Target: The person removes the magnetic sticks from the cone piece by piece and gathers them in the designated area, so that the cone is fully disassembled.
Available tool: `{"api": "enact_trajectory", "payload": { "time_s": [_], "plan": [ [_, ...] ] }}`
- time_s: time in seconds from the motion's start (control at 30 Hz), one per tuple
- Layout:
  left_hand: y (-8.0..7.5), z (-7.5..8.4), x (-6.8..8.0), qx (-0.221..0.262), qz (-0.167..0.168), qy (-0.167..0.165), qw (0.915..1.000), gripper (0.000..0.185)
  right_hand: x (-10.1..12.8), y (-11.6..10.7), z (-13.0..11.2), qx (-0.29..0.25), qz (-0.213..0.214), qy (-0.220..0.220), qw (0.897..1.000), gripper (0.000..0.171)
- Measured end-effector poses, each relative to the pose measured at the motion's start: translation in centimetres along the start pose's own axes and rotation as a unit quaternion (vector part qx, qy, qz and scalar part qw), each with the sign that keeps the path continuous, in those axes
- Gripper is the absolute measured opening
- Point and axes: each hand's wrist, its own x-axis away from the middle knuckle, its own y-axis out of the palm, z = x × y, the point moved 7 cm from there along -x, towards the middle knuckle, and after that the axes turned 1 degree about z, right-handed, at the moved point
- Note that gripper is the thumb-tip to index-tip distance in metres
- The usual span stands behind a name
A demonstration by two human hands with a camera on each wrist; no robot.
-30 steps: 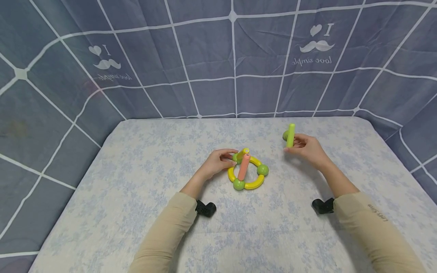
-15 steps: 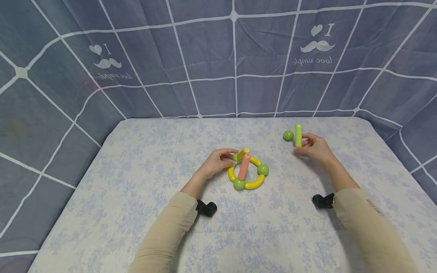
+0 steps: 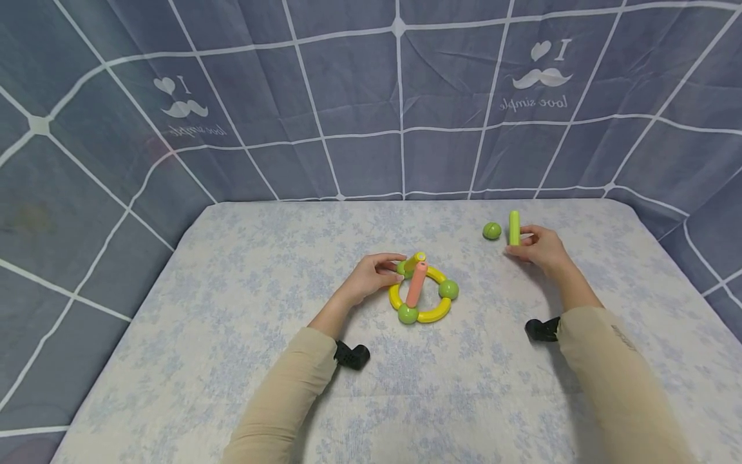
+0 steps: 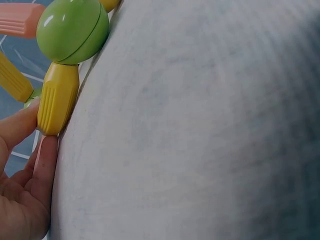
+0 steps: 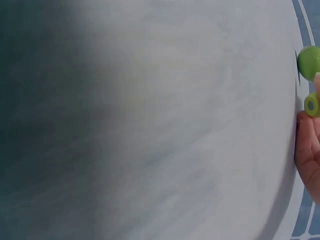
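Observation:
A ring of curved yellow building rods (image 3: pixel 435 314) and green balls (image 3: pixel 449 290) lies on the table. From it a salmon-pink rod (image 3: pixel 416 285) and a straight yellow rod (image 3: pixel 414 261) slant upward. My left hand (image 3: pixel 371 279) holds the ring's left side; in the left wrist view, thumb and fingers pinch a curved yellow rod (image 4: pixel 59 100) below a green ball (image 4: pixel 72 31). At the back right, my right hand (image 3: pixel 543 250) pinches a straight light-green rod (image 3: pixel 514 227), whose end shows a grey disc in the right wrist view. A loose green ball (image 3: pixel 492 231) sits just left of that rod.
A pale floral cloth (image 3: pixel 278 258) covers the table. Behind it and at both sides hangs a blue-grey curtain (image 3: pixel 359 96) with white lines. Black wrist cameras (image 3: pixel 352 356) sit at both sleeve cuffs.
My right hand has moved right with the light-green rod, away from the loose green ball, which now shows fully. The left hand and the ring have stayed in place.

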Motion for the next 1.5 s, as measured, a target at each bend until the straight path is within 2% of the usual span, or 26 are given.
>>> {"api": "enact_trajectory", "payload": {
  "time_s": [0.2, 0.6, 1.03, 1.3, 1.5],
  "plan": [
    [0.1, -0.3, -0.1, -0.006, -0.006, 0.0, 1.0, 0.039, -0.7, -0.3, 0.0, 0.015, 0.012, 0.022, 1.0, 0.061],
    [0.3, -0.4, -0.1, -0.008, -0.008, 0.003, 0.9999, 0.039, -1.8, -0.3, 0.4, 0.044, 0.01, 0.07, 0.996, 0.064],
    [0.1, -0.1, 0.0, -0.002, -0.006, 0.005, 1.0, 0.039, -1.9, -0.4, -0.2, 0.072, 0.026, 0.067, 0.995, 0.063],
    [0.0, 0.1, 0.0, -0.008, 0.0, -0.001, 1.0, 0.04, -1.8, -0.2, -0.3, 0.069, 0.02, 0.065, 0.995, 0.064],
    [-0.1, 0.5, 0.1, -0.024, -0.01, 0.005, 0.9997, 0.039, -1.7, -0.4, -0.2, 0.063, 0.004, 0.055, 0.996, 0.064]
  ]
}}
